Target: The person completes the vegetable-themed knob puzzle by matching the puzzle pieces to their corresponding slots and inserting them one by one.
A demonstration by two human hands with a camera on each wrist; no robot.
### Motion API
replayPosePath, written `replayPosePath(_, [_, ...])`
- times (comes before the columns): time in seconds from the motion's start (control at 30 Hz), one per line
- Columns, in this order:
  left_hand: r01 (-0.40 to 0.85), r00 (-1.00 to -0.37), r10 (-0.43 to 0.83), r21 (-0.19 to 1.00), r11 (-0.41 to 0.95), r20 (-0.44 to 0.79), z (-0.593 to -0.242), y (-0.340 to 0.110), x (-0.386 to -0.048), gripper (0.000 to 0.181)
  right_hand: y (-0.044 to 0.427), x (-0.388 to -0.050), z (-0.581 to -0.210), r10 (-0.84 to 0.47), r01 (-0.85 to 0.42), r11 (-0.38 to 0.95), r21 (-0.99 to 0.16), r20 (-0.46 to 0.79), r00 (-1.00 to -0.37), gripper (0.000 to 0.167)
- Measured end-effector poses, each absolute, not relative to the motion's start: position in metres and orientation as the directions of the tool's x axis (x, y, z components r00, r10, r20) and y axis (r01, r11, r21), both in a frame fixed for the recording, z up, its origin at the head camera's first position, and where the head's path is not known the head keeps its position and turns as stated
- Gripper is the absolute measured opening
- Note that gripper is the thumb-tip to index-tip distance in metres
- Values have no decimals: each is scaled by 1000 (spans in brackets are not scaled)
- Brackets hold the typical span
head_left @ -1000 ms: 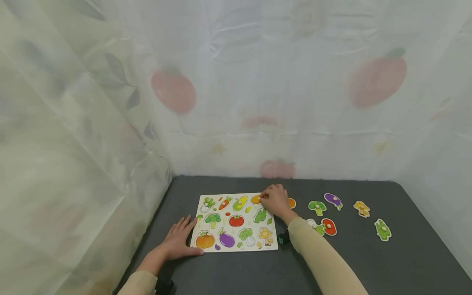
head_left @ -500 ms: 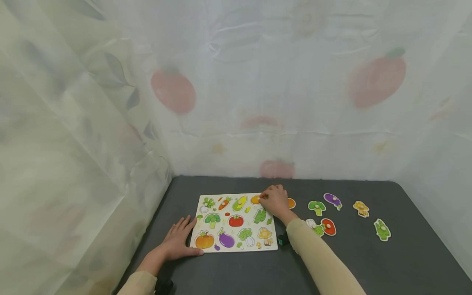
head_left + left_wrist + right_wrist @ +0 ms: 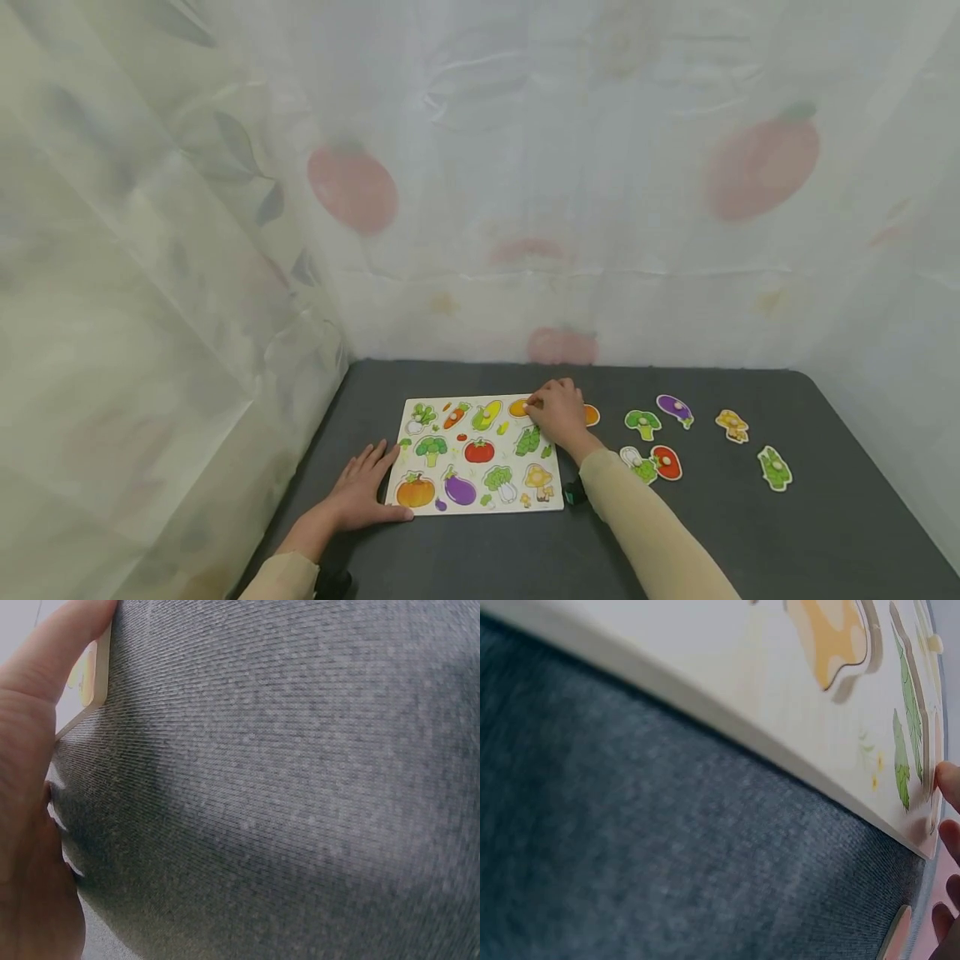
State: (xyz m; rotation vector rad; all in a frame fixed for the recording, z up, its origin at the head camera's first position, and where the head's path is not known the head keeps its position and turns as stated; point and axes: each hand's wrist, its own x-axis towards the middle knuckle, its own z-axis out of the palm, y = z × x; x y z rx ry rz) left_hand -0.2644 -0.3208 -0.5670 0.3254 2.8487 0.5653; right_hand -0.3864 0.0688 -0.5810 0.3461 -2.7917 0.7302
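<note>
The white vegetable board lies on the dark table. My left hand is spread at its left edge, with the thumb on the front-left corner and the fingers along the side. The thumb also shows on the board's edge in the left wrist view. At the back-right corner my right hand pinches a small orange piece lying on the board, partly covered by the fingertips. In the right wrist view, curled fingers meet the board near its far corner.
Right of the board lie a broccoli piece, an eggplant piece, a mushroom piece, a tomato piece, a cabbage piece and a green piece. Another orange piece is partly behind the right hand. Curtains stand around the table.
</note>
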Motion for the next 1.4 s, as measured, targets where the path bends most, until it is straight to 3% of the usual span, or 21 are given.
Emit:
replayPosePath(0.13, [171,-950,257,394,903,-176,-569,-322,-267,124,72,-385,-581,-215,-327,858,-397,300,-929,14])
replayPosePath(0.27, [170,-949,258,393,904,-183,-569,-322,-269,125,77,-382,-579,-262,-358,853,-379,281,-923,24])
replayPosePath(0.9, [169,-950,255,387,907,-183,-569,-322,-266,124,133,-360,-550,-238,-390,784,-483,346,-907,36])
replayPosePath(1.4, [203,-952,276,403,892,-130,-570,-321,-264,124,225,-343,-560,-203,-342,756,-558,297,-933,59])
